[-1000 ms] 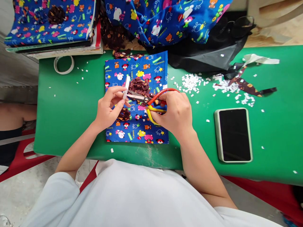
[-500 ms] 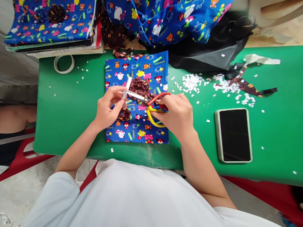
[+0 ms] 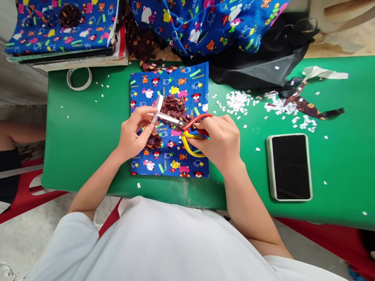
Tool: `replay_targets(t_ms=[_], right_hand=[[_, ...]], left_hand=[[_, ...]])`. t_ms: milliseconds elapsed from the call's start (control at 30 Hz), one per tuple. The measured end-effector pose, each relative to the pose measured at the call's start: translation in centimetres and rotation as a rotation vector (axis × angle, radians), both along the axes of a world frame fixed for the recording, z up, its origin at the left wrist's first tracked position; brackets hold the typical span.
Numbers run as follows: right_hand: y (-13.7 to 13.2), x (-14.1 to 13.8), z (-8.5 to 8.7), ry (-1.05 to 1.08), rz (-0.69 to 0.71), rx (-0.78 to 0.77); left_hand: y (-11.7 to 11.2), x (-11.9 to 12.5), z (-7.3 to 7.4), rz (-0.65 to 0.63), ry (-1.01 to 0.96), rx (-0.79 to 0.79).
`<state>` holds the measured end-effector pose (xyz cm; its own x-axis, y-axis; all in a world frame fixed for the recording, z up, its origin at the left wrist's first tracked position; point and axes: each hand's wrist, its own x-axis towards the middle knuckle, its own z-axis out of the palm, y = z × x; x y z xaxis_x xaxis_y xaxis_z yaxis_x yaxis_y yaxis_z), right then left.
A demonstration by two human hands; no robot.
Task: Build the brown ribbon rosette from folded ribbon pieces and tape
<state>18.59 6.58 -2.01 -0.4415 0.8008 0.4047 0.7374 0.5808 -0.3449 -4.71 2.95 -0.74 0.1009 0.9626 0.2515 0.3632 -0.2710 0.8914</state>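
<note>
Between the thumb and fingers of my left hand point(image 3: 137, 130) is a narrow white strip point(image 3: 159, 104), held tilted. My right hand point(image 3: 221, 140) grips scissors point(image 3: 181, 125) with red and yellow handles, and the blades point left and meet the strip beside my left fingertips. Whether the blades are fully closed on it I cannot tell. Below both hands lies a blue cartoon-print cloth piece point(image 3: 148, 166). Brown patterned scraps point(image 3: 174, 108) are heaped on it, with a smaller brown bunch point(image 3: 154, 141) partly hidden under my left hand.
A tape roll point(image 3: 79, 79) lies left, before a stack of books point(image 3: 82, 58). White paper bits point(image 3: 237, 102) are scattered right, near a brown scrap point(image 3: 307, 107). A phone point(image 3: 290, 168) rests at the right. Blue cloth point(image 3: 202, 27) and black material point(image 3: 252, 70) lie behind.
The white strip has turned slightly at its upper end. My right hand has shifted a touch to the right, while the scissors remain at the strip.
</note>
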Motion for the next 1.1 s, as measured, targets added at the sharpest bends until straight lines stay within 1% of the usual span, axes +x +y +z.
replay_targets(t_ms=[233, 400, 633, 800, 900, 967, 1100], right_hand=[[0.02, -0.03, -0.16, 0.011, 0.000, 0.090], [0.05, -0.05, -0.16, -0.041, -0.041, 0.036], [0.01, -0.14, 0.09, -0.023, -0.035, 0.058], [0.01, -0.12, 0.11, -0.024, -0.035, 0.038], [0.02, -0.10, 0.02, -0.008, -0.025, 0.058], [0.03, -0.09, -0.03, -0.003, -0.021, 0.065], [0.04, -0.11, -0.09, -0.014, -0.023, 0.021]], left_hand=[[0.06, 0.00, 0.01, -0.011, -0.032, 0.030], [0.04, 0.00, -0.05, -0.009, -0.043, 0.023], [0.08, -0.20, -0.27, 0.003, -0.039, 0.022], [0.19, -0.22, -0.23, 0.003, -0.042, 0.051], [0.18, -0.22, -0.18, 0.000, -0.043, 0.062], [0.16, -0.25, -0.16, 0.003, -0.032, 0.069], [0.12, -0.32, -0.15, 0.023, 0.022, 0.082]])
